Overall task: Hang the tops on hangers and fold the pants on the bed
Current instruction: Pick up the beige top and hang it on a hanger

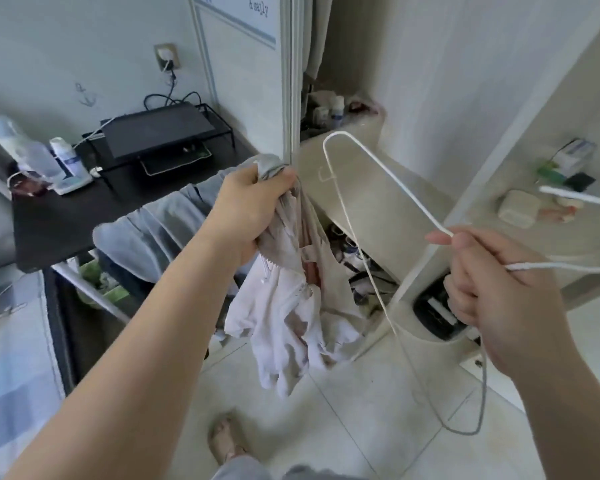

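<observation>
Left hand [253, 209] grips a bunched white top [288, 306] hanging mid-scene; right hand [492, 282] pinches a wire hanger [371, 271]. Top not on it yet; pants unfolded, I'd judge.

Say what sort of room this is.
Probably a bedroom, at an open wardrobe: the left hand grips a white top, the right hand holds a wire hanger, beside a black desk.

Black desk [77, 216], white bottle [68, 159] on it (label unreadable), wall socket [167, 56] above, pale tiled floor [378, 393]
</observation>
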`<control>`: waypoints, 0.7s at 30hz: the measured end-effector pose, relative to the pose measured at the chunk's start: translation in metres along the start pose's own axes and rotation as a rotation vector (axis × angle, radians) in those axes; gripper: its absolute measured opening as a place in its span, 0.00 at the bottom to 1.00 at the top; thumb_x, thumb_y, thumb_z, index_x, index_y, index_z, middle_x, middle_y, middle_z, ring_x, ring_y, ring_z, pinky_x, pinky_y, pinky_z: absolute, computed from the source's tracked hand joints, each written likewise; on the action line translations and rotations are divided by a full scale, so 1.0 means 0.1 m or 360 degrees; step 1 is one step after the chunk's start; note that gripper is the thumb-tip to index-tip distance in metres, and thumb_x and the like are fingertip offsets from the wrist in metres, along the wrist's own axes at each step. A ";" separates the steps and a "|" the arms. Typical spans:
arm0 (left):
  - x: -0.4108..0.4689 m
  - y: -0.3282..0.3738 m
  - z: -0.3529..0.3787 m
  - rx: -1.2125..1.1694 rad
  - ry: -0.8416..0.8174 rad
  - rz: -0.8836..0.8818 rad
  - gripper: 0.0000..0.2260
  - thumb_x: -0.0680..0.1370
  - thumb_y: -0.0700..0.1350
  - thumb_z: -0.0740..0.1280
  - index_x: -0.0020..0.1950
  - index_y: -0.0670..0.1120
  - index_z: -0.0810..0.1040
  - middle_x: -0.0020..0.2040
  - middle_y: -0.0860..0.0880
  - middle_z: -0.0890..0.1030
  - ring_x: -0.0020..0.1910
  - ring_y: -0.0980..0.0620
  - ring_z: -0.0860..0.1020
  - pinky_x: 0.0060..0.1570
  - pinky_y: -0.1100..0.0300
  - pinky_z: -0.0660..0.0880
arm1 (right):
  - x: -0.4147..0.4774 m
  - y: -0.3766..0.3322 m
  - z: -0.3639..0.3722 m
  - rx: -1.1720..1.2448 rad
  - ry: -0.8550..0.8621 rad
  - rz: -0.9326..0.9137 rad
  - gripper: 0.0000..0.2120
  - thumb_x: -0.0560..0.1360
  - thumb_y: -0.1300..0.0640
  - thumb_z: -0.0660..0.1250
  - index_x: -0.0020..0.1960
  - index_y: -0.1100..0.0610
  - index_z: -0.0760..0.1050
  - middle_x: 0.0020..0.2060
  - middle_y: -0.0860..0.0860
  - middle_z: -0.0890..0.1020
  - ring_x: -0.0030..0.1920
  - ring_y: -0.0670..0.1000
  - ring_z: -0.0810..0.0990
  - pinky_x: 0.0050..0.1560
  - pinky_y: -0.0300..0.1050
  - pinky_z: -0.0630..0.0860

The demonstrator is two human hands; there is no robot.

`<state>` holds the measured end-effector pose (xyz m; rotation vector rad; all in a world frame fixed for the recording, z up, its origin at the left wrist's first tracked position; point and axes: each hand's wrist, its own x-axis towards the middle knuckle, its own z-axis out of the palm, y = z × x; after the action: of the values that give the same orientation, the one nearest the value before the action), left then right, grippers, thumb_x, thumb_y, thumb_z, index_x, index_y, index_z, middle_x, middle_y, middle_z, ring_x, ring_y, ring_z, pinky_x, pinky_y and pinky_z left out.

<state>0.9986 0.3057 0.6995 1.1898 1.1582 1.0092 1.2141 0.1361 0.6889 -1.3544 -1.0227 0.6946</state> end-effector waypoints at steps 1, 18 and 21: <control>-0.08 -0.07 -0.08 0.0036 0.0075 -0.0030 0.07 0.79 0.45 0.71 0.47 0.41 0.82 0.41 0.44 0.85 0.44 0.47 0.85 0.51 0.50 0.83 | -0.09 0.02 -0.03 0.0015 -0.0081 0.0000 0.12 0.78 0.50 0.62 0.51 0.52 0.83 0.23 0.47 0.62 0.21 0.47 0.57 0.27 0.33 0.58; -1.12 -0.52 -1.26 0.0913 0.0176 -0.0056 0.11 0.77 0.49 0.71 0.42 0.42 0.81 0.31 0.44 0.79 0.29 0.52 0.75 0.31 0.60 0.73 | -0.96 0.32 0.70 -0.0371 -0.1031 0.0026 0.12 0.81 0.54 0.61 0.44 0.45 0.81 0.23 0.50 0.67 0.25 0.46 0.64 0.26 0.36 0.61; -1.29 -0.52 -1.25 0.0851 0.0092 -0.0056 0.10 0.78 0.48 0.72 0.43 0.41 0.82 0.27 0.53 0.75 0.24 0.56 0.70 0.25 0.66 0.68 | -1.05 0.34 0.95 -0.0502 -0.1057 -0.0069 0.12 0.82 0.51 0.60 0.45 0.43 0.79 0.24 0.50 0.70 0.25 0.45 0.66 0.27 0.37 0.63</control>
<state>0.8555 0.1915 0.6626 1.5548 1.5469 0.7277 1.0895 0.0906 0.6289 -1.3895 -1.7422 1.0142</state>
